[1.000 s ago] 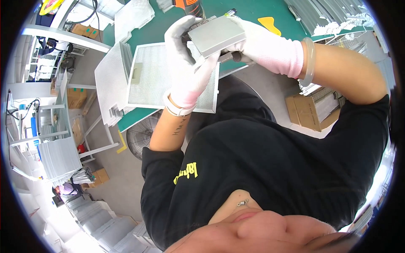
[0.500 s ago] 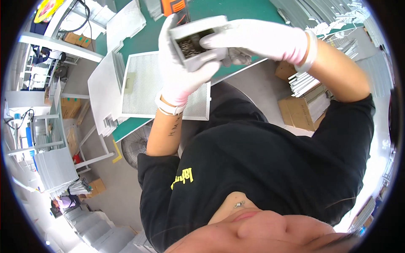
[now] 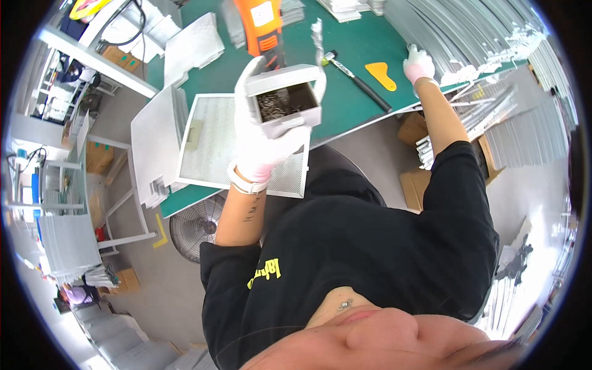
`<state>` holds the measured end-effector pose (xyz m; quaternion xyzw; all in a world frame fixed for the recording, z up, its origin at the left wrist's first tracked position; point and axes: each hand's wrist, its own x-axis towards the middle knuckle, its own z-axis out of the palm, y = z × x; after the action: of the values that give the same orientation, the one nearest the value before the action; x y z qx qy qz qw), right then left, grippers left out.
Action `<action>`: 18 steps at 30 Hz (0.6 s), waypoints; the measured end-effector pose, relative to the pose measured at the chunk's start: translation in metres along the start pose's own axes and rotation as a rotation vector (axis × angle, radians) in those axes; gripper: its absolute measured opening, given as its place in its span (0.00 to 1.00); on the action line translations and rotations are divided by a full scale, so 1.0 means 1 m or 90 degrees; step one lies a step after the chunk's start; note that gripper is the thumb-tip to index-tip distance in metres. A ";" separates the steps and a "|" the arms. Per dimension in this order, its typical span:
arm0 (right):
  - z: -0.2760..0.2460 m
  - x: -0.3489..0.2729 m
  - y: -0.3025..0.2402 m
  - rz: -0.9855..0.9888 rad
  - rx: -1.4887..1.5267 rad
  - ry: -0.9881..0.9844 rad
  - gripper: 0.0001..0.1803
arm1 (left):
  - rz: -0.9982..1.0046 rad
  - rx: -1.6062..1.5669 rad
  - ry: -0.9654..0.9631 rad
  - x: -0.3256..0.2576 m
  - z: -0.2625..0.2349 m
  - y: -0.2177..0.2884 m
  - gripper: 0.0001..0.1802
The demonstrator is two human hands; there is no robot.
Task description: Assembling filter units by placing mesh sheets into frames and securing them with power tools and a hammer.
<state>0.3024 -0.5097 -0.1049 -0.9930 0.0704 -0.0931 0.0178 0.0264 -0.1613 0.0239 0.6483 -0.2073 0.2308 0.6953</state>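
A small open light-grey box (image 3: pixel 288 125) is gripped in my gloved left hand (image 3: pixel 256 139), its fingers and thumb wrapped around the sides. Inside lie many small dark metal pieces (image 3: pixel 275 106), like screws or rivets. Just beyond that hand is an orange power tool (image 3: pixel 262 28); its lower part is hidden behind the box. Far to the right, my gloved right hand (image 3: pixel 419 65) reaches to the near end of a stack of long grey metal strips (image 3: pixel 444 31), fingers stretched out. A framed mesh panel (image 3: pixel 206 145) lies under my left forearm.
On the green table (image 3: pixel 351 108) lie a hammer (image 3: pixel 361 83) and a yellow scraper (image 3: pixel 381 75). Pale flat sheets (image 3: pixel 157 139) are piled at its left edge. A floor fan (image 3: pixel 196 228) stands below, and cardboard boxes (image 3: pixel 414 185) sit beneath the right side.
My right hand has left the box and moved far right to the metal strips. The box, still in my left hand, sits slightly lower in view. The hammer and scraper have come into sight.
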 end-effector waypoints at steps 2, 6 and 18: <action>0.013 0.016 0.012 0.074 0.055 0.001 0.19 | 0.023 -0.003 -0.002 0.004 0.004 -0.005 0.56; 0.000 0.028 0.011 0.074 0.097 -0.074 0.22 | -0.049 -0.092 0.003 0.005 0.012 -0.001 0.60; -0.232 -0.211 -0.067 -0.814 1.291 0.009 0.18 | 0.019 0.145 0.043 -0.001 0.011 -0.008 0.56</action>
<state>0.0625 -0.4178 0.0874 -0.3817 -0.5408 -0.1039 0.7423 0.0305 -0.1724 0.0175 0.7119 -0.1655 0.2848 0.6202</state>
